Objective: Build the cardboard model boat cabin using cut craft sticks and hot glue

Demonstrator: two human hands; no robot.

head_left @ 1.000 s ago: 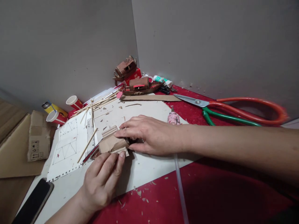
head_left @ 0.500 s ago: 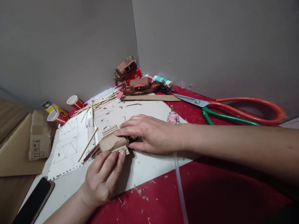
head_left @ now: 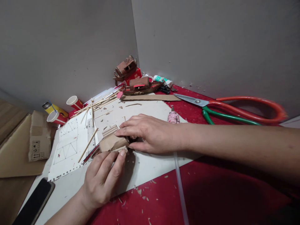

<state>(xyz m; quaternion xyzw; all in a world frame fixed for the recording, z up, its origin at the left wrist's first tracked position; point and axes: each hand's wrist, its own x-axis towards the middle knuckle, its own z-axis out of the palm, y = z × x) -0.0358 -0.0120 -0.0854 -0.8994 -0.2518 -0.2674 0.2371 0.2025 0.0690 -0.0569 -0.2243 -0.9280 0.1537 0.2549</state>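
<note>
A small cardboard model (head_left: 112, 141) with strips along its edges lies on the white sheet (head_left: 150, 168). My left hand (head_left: 104, 178) pinches the strip on its near side between thumb and fingers. From the right, my right hand (head_left: 142, 133) grips the model's far right end, fingers over the top and thumb on the near side; its underside is partly hidden. A red pen (head_left: 90, 153) and a thin wooden stick (head_left: 88, 145) lie just left of the model. Beyond my right hand is a pink glue gun nozzle (head_left: 173, 117).
Large scissors (head_left: 234, 109) lie at the right. Brown model boats (head_left: 139, 84), wooden sticks (head_left: 105, 101) and a cardboard strip (head_left: 150, 97) are at the back. Paper cups (head_left: 56, 117), a phone (head_left: 35, 200) and a cardboard box (head_left: 18, 143) stand or lie left.
My left fingers and thumb have shifted very slightly on the near strip, covering a little more of it. My right hand keeps its hold on the model.
</note>
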